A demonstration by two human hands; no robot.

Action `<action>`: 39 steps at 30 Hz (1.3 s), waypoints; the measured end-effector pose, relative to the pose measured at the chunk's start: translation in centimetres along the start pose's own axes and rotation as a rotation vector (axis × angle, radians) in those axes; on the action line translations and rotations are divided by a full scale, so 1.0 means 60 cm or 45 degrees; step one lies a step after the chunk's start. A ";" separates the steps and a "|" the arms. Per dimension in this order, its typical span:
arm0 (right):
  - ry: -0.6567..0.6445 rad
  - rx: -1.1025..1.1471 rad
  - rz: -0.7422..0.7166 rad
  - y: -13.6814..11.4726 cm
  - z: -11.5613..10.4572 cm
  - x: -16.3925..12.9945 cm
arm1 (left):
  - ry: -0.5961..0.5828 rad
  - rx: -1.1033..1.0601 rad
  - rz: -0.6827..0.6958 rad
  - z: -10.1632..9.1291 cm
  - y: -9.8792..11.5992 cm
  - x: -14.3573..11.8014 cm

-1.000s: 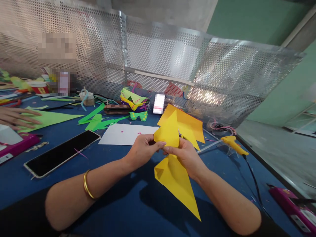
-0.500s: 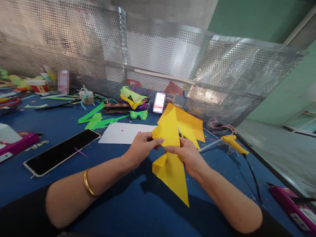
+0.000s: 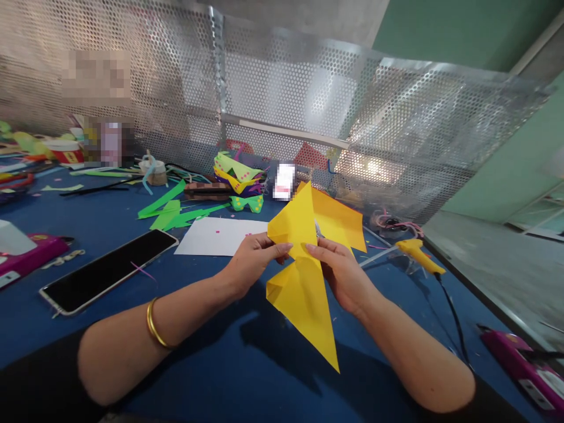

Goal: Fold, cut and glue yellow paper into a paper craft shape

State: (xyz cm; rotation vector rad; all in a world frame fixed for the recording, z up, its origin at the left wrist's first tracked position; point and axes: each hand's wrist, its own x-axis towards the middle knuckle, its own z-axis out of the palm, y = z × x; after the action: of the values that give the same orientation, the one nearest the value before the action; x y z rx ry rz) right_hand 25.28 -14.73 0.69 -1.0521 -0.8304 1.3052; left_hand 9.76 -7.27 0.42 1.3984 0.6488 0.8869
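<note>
Between my hands, raised above the blue table, is a folded piece of yellow paper with a pointed tip at the top and another at the bottom. My left hand pinches its left edge near the middle, thumb on the front. On the other side my right hand grips the right edge, its thumb pressed to the front near the centre crease; its other fingers are partly hidden behind the paper. Behind it lies more yellow-orange paper, partly covered. A white sheet lies flat beyond my left hand.
A phone lies at left. Farther back are green strips, a dotted green bow and a stack of paper masks. At right are a yellow glue gun and a purple power strip. A perforated metal screen stands behind.
The yellow paper has shifted slightly left and its lower part has opened out flatter. My right thumb has slid up toward the centre crease. Both hands keep hold of the paper.
</note>
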 end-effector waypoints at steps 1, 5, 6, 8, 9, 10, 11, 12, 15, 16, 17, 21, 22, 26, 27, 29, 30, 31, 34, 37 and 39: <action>0.004 0.003 0.004 0.000 0.000 0.000 | 0.000 -0.005 0.003 0.000 0.001 0.000; -0.055 0.009 0.006 0.003 -0.001 0.002 | -0.004 -0.009 0.038 0.001 0.001 -0.001; -0.054 0.005 0.001 0.003 -0.002 0.002 | -0.003 -0.010 0.046 0.001 0.001 -0.001; -0.033 -0.001 -0.002 0.004 -0.002 0.001 | -0.001 -0.007 0.051 0.001 0.001 -0.001; -0.024 -0.002 -0.001 0.004 -0.001 0.001 | 0.003 0.001 0.051 0.001 0.002 -0.002; -0.021 -0.006 -0.002 0.004 -0.001 0.000 | 0.010 0.013 0.051 0.002 0.002 -0.002; -0.025 -0.013 -0.005 0.005 0.001 0.000 | 0.021 0.025 0.051 0.003 0.002 -0.003; -0.035 -0.026 -0.009 0.005 0.002 -0.001 | 0.029 0.038 0.050 0.003 0.001 -0.004; -0.056 -0.107 -0.007 0.009 0.007 -0.003 | 0.012 0.073 0.037 0.006 -0.002 -0.008; -0.047 -0.133 -0.007 0.011 0.008 -0.003 | -0.005 0.089 0.034 0.007 -0.003 -0.009; -0.037 -0.154 -0.014 0.013 0.009 -0.002 | -0.028 0.105 0.031 0.008 -0.004 -0.010; 0.022 -0.205 -0.100 0.015 0.005 0.002 | -0.061 0.151 0.030 0.008 -0.005 -0.010; 0.050 -0.213 -0.111 0.015 0.004 0.003 | -0.030 0.161 0.041 0.007 -0.004 -0.009; 0.113 -0.215 -0.107 0.013 0.001 0.004 | 0.127 0.139 0.109 0.003 0.000 -0.007; 0.112 -0.216 -0.105 0.013 0.002 0.004 | 0.142 0.117 0.105 0.002 0.000 -0.006; 0.109 -0.219 -0.086 0.013 0.005 0.002 | 0.162 0.081 0.075 0.001 0.000 -0.006; 0.106 -0.219 -0.073 0.013 0.006 0.002 | 0.168 0.073 0.060 0.001 -0.001 -0.006; 0.104 -0.219 -0.064 0.013 0.007 0.001 | 0.172 0.066 0.047 0.001 -0.001 -0.007; 0.110 -0.220 -0.072 0.015 0.007 0.001 | 0.143 0.050 0.009 0.000 -0.002 -0.006; 0.131 -0.227 -0.101 0.018 0.003 0.004 | 0.097 0.042 -0.005 0.000 -0.001 -0.005; 0.145 -0.238 -0.117 0.019 0.001 0.007 | 0.108 0.037 -0.004 0.000 -0.001 -0.004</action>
State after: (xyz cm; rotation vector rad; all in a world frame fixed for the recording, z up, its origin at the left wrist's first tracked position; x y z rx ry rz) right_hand 24.85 -14.38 -0.39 -1.2099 -0.9161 1.0956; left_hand 9.67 -7.48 0.31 1.3909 0.7301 0.9417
